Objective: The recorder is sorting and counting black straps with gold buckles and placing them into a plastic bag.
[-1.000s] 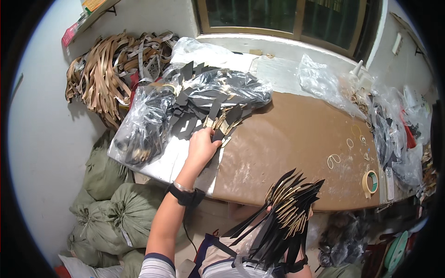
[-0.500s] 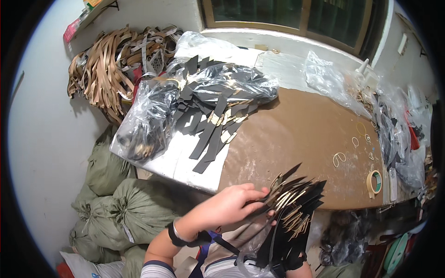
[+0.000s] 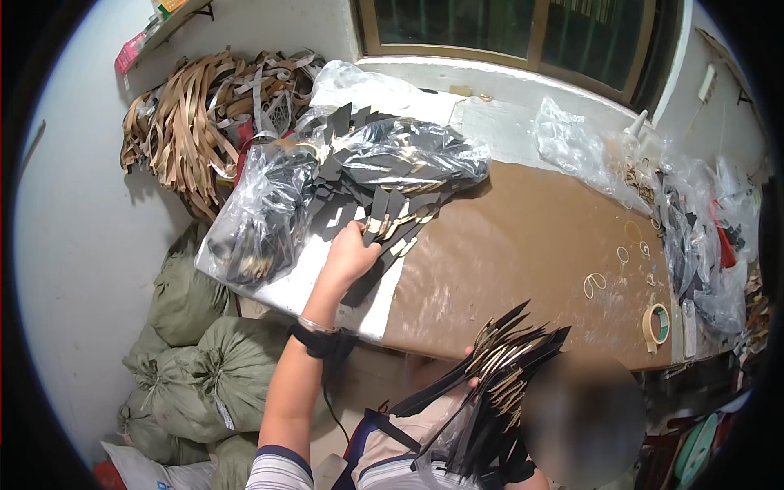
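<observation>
My left hand (image 3: 351, 256) is at the pile on the table, thumb and fingers closed on a black strap (image 3: 395, 204) with a gold-coloured piece near its end. More flat black straps (image 3: 331, 214) with pale and gold parts lie around it, spilling from a clear plastic bag (image 3: 412, 151). Close to my body, my right hand (image 3: 472, 380) grips a thick bundle of black straps (image 3: 502, 359) with gold chain-like trims. Only a few of its fingertips show; the bundle hides the rest. A blurred round patch covers the area right of the bundle.
A second clear bag of dark pieces (image 3: 265, 208) stands at the table's left edge. Tan straps (image 3: 184, 122) are heaped behind it. On the brown table covering (image 3: 523, 245) lie rubber bands (image 3: 594, 284) and a tape roll (image 3: 656, 327). Green sacks (image 3: 237, 371) crowd the floor at left.
My left hand has left the bundle and moved forward and left to the strap pile, closing on a strap there. The right hand still holds the bundle near my body.
</observation>
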A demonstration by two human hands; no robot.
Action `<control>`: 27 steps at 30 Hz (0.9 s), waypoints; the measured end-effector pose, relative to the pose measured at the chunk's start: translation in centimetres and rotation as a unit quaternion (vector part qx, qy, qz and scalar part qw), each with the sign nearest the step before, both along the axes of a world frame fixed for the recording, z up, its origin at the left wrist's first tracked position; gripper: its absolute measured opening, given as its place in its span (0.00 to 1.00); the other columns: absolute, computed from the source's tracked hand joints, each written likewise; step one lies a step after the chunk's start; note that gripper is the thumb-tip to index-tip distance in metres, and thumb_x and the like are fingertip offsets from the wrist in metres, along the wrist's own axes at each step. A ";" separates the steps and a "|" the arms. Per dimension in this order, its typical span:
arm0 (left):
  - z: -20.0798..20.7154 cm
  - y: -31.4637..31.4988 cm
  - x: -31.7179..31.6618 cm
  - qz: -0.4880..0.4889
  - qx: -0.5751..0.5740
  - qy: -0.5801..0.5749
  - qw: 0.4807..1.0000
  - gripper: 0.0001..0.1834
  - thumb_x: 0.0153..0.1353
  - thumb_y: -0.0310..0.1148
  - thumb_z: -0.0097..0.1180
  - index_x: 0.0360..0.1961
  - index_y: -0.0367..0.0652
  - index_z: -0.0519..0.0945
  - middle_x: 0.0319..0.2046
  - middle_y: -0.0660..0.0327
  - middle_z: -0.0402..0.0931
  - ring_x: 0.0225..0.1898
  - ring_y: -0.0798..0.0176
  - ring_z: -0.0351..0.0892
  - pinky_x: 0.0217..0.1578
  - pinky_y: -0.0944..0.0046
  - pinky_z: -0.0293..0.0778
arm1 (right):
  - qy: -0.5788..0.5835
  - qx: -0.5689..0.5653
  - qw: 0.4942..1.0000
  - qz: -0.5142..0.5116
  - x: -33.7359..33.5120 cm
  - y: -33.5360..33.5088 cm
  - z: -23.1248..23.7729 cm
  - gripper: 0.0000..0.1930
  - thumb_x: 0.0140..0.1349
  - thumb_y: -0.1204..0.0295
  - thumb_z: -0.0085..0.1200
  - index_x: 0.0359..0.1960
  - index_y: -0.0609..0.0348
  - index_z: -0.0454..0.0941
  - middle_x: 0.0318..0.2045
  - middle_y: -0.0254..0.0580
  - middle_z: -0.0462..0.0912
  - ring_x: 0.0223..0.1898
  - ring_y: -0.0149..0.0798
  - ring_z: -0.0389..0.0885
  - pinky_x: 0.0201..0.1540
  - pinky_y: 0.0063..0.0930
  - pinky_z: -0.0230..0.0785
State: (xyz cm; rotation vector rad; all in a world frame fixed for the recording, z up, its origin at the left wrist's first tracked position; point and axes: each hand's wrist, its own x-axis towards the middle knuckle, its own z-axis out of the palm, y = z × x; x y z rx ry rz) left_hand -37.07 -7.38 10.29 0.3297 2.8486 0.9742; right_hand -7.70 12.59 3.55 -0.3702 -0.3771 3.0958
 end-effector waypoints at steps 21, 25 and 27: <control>5.4 2.4 16.7 -0.464 0.148 0.019 0.873 0.14 0.61 0.23 0.53 0.48 0.40 0.73 0.35 0.51 0.76 0.42 0.45 0.76 0.42 0.51 0.72 | -0.043 0.256 0.965 0.045 2.4 -3.1 2.0 0.34 0.69 0.48 0.43 0.66 0.62 0.64 0.60 0.71 0.69 0.42 0.56 0.77 0.39 0.36 0.78; 6.6 3.7 14.3 -0.449 0.151 -0.098 0.875 0.18 0.63 0.27 0.53 0.55 0.41 0.72 0.35 0.47 0.79 0.40 0.44 0.80 0.42 0.52 0.74 | 0.011 0.122 0.992 0.031 2.1 -1.7 0.5 0.35 0.67 0.46 0.46 0.67 0.59 0.62 0.62 0.72 0.67 0.49 0.59 0.73 0.44 0.43 0.76; 6.8 4.7 11.1 -0.364 0.147 -0.100 0.914 0.20 0.64 0.30 0.52 0.58 0.41 0.72 0.37 0.44 0.81 0.41 0.42 0.81 0.43 0.52 0.75 | 0.035 0.054 0.998 0.019 2.0 -0.6 -0.5 0.36 0.66 0.45 0.47 0.68 0.57 0.62 0.63 0.72 0.66 0.53 0.61 0.71 0.47 0.47 0.75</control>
